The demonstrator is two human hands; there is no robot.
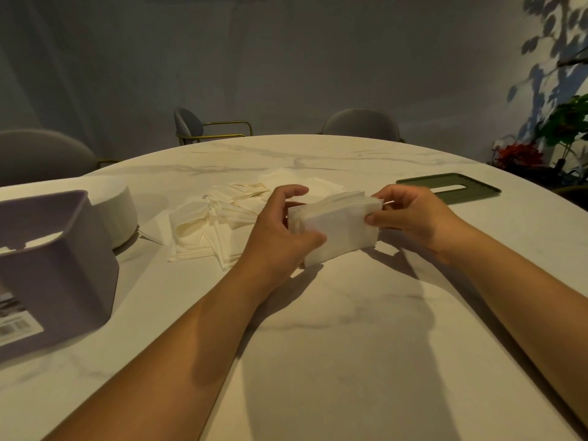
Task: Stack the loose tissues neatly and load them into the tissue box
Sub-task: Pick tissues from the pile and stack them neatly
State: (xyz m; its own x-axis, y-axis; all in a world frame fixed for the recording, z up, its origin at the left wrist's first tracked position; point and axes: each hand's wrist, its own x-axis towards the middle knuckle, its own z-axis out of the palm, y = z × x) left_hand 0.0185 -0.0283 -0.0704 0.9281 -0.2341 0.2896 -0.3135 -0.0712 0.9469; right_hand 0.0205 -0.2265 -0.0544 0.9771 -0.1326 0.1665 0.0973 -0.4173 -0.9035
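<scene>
My left hand [280,232] and right hand [413,214] pinch the tissue stack [337,229] at mid marble table [350,329]; grey chairs [359,124] beyond the table.

A plain grey wall [286,58] is seen at the back. A big round white surface [350,313] with thin grey lines is ringed by a left chair [38,154], a chair with gold arms [191,125] and a far chair [359,122]. A green plant [569,122] and red flowers [518,154] are kept in the right corner. Leaf shadows [547,43] are thrown on the wall there.
</scene>
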